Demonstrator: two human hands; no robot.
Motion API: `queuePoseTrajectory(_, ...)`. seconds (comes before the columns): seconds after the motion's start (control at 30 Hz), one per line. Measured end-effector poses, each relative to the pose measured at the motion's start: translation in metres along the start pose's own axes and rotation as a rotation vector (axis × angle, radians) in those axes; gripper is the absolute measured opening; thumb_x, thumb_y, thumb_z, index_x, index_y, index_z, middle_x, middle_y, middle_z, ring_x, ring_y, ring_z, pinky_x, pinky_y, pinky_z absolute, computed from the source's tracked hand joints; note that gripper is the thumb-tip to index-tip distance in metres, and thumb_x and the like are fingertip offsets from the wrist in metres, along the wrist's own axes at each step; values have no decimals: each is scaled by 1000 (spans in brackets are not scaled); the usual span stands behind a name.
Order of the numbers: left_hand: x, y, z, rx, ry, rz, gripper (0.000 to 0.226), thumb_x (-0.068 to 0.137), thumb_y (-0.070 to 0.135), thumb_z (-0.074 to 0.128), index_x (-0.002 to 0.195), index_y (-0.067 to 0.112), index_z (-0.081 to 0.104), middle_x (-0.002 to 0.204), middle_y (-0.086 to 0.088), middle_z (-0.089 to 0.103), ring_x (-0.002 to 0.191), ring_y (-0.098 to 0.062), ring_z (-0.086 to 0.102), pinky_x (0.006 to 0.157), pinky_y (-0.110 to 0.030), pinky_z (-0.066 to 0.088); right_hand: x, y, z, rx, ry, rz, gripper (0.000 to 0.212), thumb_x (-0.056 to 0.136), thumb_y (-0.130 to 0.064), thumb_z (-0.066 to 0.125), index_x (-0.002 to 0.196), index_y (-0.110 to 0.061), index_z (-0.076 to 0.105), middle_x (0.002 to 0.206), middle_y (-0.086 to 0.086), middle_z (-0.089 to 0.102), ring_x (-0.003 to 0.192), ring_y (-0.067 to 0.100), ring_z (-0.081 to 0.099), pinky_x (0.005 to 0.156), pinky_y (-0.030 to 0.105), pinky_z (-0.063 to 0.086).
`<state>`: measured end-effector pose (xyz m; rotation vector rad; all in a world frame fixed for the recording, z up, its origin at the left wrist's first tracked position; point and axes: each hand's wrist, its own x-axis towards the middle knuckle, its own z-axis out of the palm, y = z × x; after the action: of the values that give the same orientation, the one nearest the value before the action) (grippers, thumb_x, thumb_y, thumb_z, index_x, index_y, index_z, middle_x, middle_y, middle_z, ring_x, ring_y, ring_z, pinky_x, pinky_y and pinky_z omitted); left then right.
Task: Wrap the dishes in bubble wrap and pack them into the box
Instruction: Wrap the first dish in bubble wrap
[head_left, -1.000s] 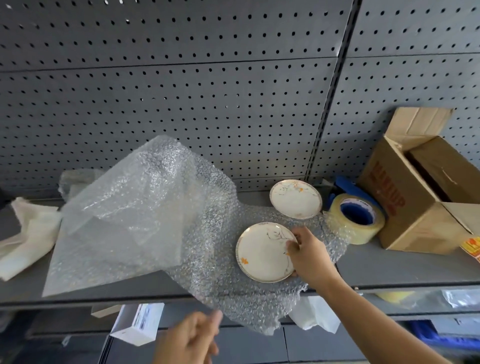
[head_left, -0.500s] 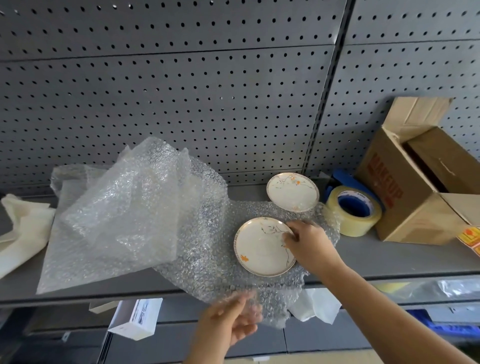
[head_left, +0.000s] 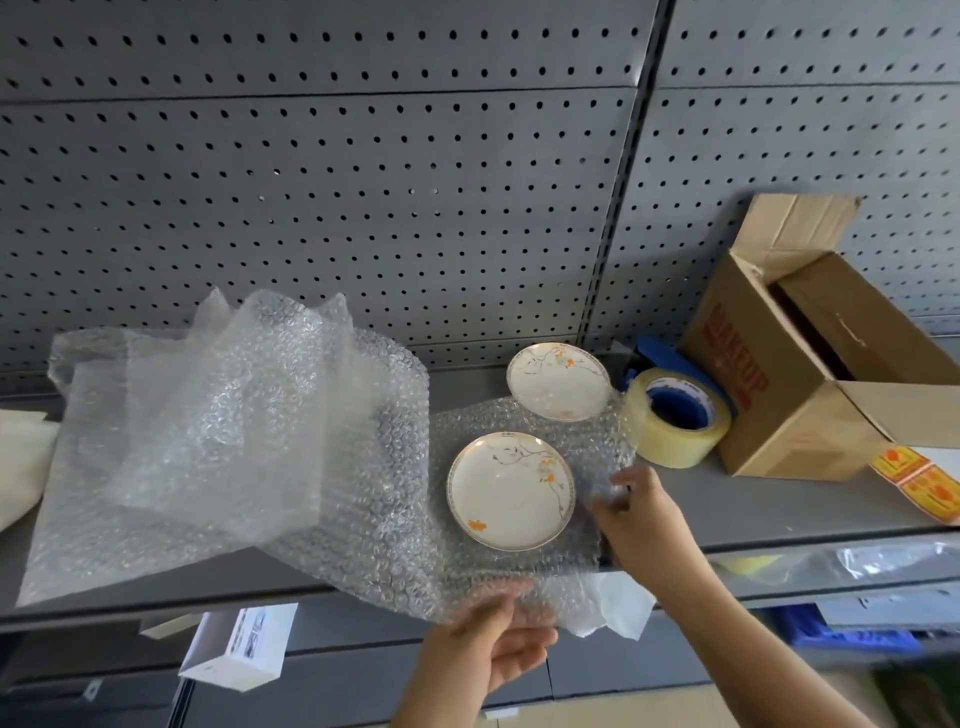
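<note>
**Plate on bubble wrap, both hands at sheet edges**

Plate (head_left: 511, 491), cream with orange flowers, lies flat on the bubble wrap (head_left: 291, 467) spread across the grey shelf (head_left: 753, 506). Left hand (head_left: 493, 642) grips the near edge of the wrap, which overhangs the shelf front. Right hand (head_left: 641, 519) pinches the wrap's right edge just beside the plate, not touching the plate itself. The wrap's left portion stands bunched up. Second plate (head_left: 558, 380) sits farther back, its near rim on the wrap. Tape roll (head_left: 672, 418) stands right of it, and the open cardboard box (head_left: 795, 395) is at far right.
</note>
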<state>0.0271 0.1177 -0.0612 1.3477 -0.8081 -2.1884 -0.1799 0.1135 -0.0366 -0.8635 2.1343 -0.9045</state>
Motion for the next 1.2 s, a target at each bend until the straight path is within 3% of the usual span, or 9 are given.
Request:
queuePoseTrajectory(0.17,2,1,13,35,-44,6,23,105,4,46,105,2,69,96,-25,77,78,-29,77,67,-33,62,3,0,3,38,130,-184,21,99,-10,51,115,-23,49,87,-2,61,60,16,59,41,22,44)
queuePoseTrajectory(0.3,5,-1,17,62,-118,12,21,102,11,53,119,6,65,105,-19,77,92,-30,76,74,-33,61,12,0,-4,60,192,-196,21,98,-10,50,112,-26,51,84,2,64,60,23,62,51,36,52)
queuePoseTrajectory(0.4,-2,4,3,11,-118,30,46,85,26,69,126,8,58,113,-18,75,104,-34,73,80,-39,61,17,2,-8,62,200,-184,20,99,-10,49,109,-26,53,90,-4,62,63,27,64,51,42,55)
queuePoseTrajectory(0.5,-20,18,-25,-38,42,101,60,72,33,71,125,8,60,101,-15,77,90,-35,76,67,-40,64,22,8,-10,22,210,-205,19,100,-11,50,109,-27,54,93,-5,64,69,27,64,53,39,54)
queuePoseTrajectory(0.67,-47,63,-76,-174,344,310,42,84,42,54,102,5,60,68,-18,72,53,-26,72,43,-34,58,30,11,-11,-26,246,-251,18,100,-11,53,113,-23,57,95,0,68,74,21,63,62,31,47)
queuePoseTrajectory(0.87,-48,94,-106,-315,478,550,23,86,41,66,73,23,61,60,2,61,50,-8,61,46,-17,51,26,11,-11,-166,237,-264,20,98,-14,54,117,-19,58,103,7,67,82,29,62,69,36,47)
queuePoseTrajectory(0.97,-46,97,-107,-108,647,831,19,84,32,74,69,26,64,81,-1,61,66,-5,63,69,-22,58,20,6,-14,-398,259,-252,24,99,-24,52,122,-22,59,120,6,58,89,36,62,67,38,45)
queuePoseTrajectory(1.07,-55,113,-96,348,736,1146,21,88,38,66,77,22,57,95,11,55,97,-3,58,94,-20,46,8,-3,-14,-490,338,-357,26,97,-23,58,122,-22,61,114,3,52,86,33,61,63,35,42)
queuePoseTrajectory(1.2,-66,152,-51,886,487,1522,18,92,17,60,78,5,60,108,-5,55,110,-39,54,101,-52,45,-3,-27,-15,-13,182,-442,19,99,-18,58,113,-29,62,110,-8,56,87,5,59,75,30,47)
